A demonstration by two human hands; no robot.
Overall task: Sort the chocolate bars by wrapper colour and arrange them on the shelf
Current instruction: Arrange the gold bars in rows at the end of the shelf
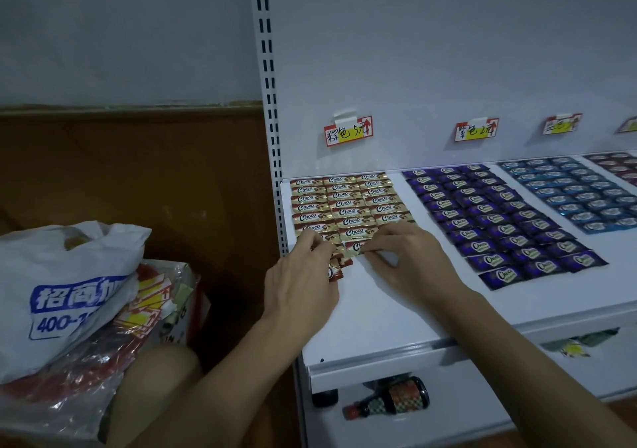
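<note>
Gold-and-brown Choco bars (348, 203) lie in three neat columns at the left end of the white shelf (379, 309). My left hand (303, 282) is shut on a small stack of gold bars (336, 268) at the block's front edge. My right hand (406, 258) pinches one gold bar (356, 247) lying at the front of the middle column. Purple bars (496, 223) fill a block to the right, then blue bars (572, 192), then dark reddish bars (617, 161) at the far right edge.
Handwritten price tags (348, 130) are stuck on the shelf's back panel above each block. A white plastic bag (62, 292) and a packet of tags (148, 299) sit to my left. A dark bottle (389, 401) lies on the lower shelf. My knee (158, 368) is below.
</note>
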